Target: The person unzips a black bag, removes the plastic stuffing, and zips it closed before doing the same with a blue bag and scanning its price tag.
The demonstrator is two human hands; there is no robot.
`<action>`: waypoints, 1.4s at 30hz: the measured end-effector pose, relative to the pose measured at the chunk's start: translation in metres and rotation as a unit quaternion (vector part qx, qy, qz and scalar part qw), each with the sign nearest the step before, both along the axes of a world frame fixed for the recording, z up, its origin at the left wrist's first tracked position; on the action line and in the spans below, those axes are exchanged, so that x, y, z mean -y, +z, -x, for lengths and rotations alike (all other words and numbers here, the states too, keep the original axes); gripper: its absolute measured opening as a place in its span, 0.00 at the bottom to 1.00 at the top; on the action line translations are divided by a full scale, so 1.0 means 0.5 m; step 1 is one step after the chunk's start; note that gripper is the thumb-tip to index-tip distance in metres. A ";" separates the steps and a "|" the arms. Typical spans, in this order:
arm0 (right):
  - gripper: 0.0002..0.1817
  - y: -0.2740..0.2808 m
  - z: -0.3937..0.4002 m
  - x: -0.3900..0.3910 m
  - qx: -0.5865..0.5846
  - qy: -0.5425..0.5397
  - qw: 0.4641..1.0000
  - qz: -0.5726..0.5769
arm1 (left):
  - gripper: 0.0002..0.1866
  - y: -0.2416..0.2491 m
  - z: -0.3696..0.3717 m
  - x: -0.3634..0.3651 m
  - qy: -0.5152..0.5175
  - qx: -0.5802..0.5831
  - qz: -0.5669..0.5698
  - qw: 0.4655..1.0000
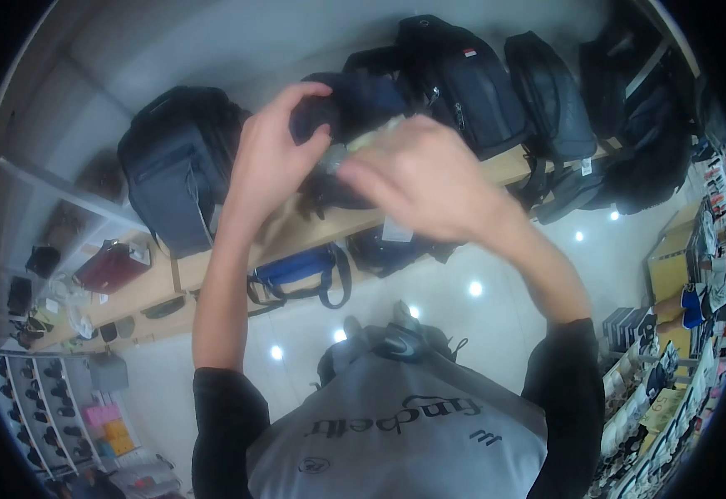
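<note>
With left grip (pixel 273 148) spread before the dark bag (pixel 367 97) and right grip (pixel 425 176) seemingly pinching the pale wrap (pixel 373 136), handle it gently, without tearing.

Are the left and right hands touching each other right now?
Apart. The head view shows a gap between the left hand and right hand, with pale crumpled material visible there.

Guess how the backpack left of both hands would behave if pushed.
The backpack keeps a full, boxy shape, so it is probably padded rather than floppy. Standing tall on the shelf, it might tip if pushed near its top.
</note>
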State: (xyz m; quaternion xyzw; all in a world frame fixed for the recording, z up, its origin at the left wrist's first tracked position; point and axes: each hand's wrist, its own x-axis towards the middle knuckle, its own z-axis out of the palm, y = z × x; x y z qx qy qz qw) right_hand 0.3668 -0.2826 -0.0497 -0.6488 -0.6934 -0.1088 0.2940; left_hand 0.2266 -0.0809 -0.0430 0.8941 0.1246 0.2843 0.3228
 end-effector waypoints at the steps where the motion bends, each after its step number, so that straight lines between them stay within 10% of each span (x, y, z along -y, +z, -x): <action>1: 0.28 0.005 -0.014 -0.019 -0.019 0.004 1.000 -0.001 | 0.24 -0.003 0.001 0.002 0.000 0.004 -0.012 1.000; 8: 0.14 0.045 -0.058 -0.124 -0.082 -0.056 0.983 0.157 | 0.27 -0.018 -0.007 -0.005 -0.008 0.036 -0.024 0.999; 24: 0.11 0.032 -0.042 -0.138 -0.024 -0.112 0.988 0.106 | 0.25 -0.022 -0.002 0.002 0.006 0.058 -0.045 0.997; 30: 0.10 0.005 -0.085 -0.134 0.058 0.025 0.998 0.022 | 0.27 -0.021 -0.003 0.006 -0.003 0.049 -0.050 0.998; 42: 0.06 0.017 -0.063 -0.117 0.131 -0.301 0.944 0.040 | 0.28 -0.006 0.007 0.025 0.013 -0.004 -0.114 0.993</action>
